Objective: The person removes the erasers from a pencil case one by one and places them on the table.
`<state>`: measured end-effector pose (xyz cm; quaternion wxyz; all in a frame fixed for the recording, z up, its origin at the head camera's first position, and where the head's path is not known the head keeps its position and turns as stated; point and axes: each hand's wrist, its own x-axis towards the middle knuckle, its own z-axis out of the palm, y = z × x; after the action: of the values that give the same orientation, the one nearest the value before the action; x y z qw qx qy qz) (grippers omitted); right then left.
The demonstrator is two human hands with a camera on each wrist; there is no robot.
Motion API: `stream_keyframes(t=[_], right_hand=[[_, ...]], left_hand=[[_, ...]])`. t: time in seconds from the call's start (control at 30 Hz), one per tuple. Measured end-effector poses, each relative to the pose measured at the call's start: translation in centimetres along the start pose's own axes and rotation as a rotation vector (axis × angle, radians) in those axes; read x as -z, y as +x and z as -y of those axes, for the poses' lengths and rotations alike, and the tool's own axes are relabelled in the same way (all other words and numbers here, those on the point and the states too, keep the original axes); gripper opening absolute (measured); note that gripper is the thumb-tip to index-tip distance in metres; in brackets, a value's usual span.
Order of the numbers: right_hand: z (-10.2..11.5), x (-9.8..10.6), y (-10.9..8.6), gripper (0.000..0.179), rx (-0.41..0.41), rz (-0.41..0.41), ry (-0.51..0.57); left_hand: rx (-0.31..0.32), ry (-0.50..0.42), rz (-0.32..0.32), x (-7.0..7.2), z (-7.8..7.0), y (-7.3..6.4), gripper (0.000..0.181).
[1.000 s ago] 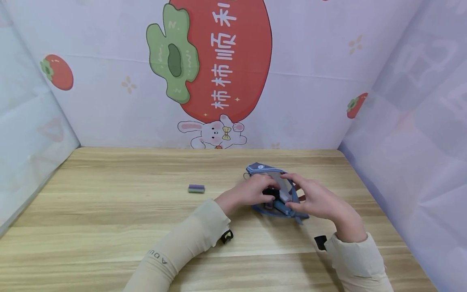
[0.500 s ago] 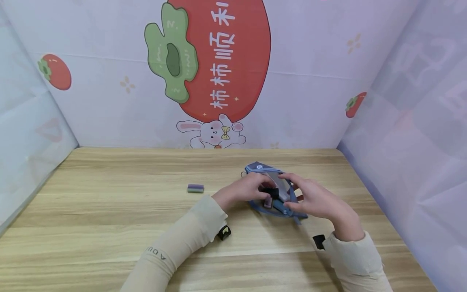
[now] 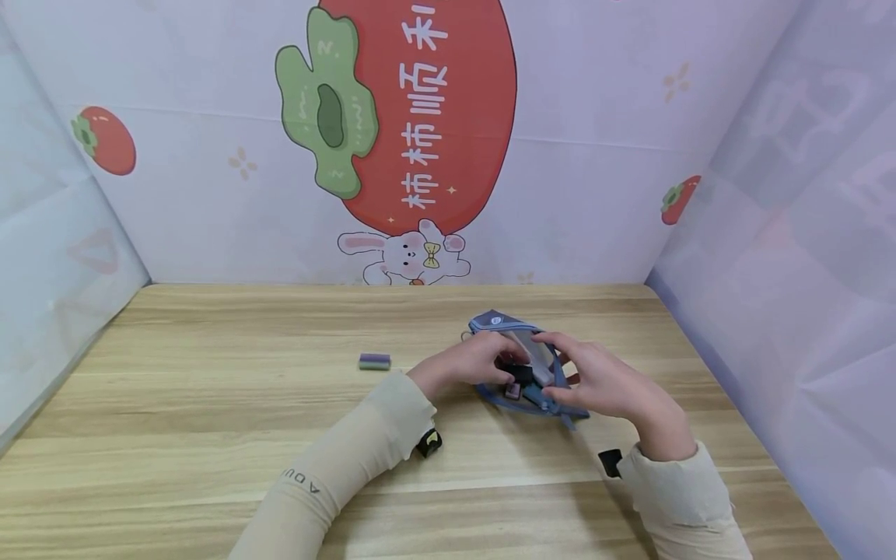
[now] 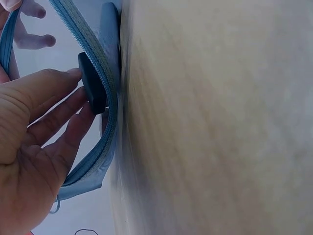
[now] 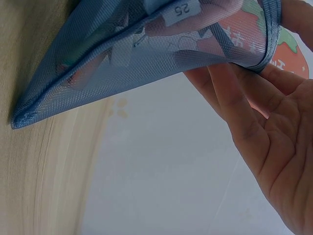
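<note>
A blue mesh zip pouch [image 3: 495, 401] stands with its mouth spread wide, several small items inside. My left hand [image 3: 467, 362] reaches into the mouth. In the left wrist view, its thumb and fingertips touch the near face of a flat black block [image 4: 93, 83] just inside the zip edge. My right hand [image 3: 607, 383] holds the pouch's right side, thumb and forefinger spread along the rim and the other fingers behind the mesh. Also in the pouch are a small dark pink piece [image 3: 513, 391], a blue item [image 3: 537, 398] and a pale item [image 3: 541, 376].
A small purple and green block [image 3: 374, 362] lies on the wooden table [image 3: 245, 435], left of the pouch. Printed cloth walls [image 3: 574, 194] enclose the table at the back and sides.
The black block has settled slightly lower in the pouch, and my left fingers have drawn back a little to the left from it. My right hand keeps its hold on the pouch.
</note>
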<state>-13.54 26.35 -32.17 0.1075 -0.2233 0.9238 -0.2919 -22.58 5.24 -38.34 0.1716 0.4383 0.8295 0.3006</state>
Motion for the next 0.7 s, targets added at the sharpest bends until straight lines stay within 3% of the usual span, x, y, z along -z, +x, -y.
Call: stream_keyframes(t=[0.53,0.7], right_hand=[[-0.02,0.04,0.05,0.070,-0.006,0.006,0.003],[-0.05,-0.02,0.03,0.070,0.007,0.005,0.001]], left_hand=[[-0.039,0.077,0.055,0.07,-0.25,0.23,0.032],[-0.029,0.062,0.059,-0.03,-0.41,0.26,0.032]])
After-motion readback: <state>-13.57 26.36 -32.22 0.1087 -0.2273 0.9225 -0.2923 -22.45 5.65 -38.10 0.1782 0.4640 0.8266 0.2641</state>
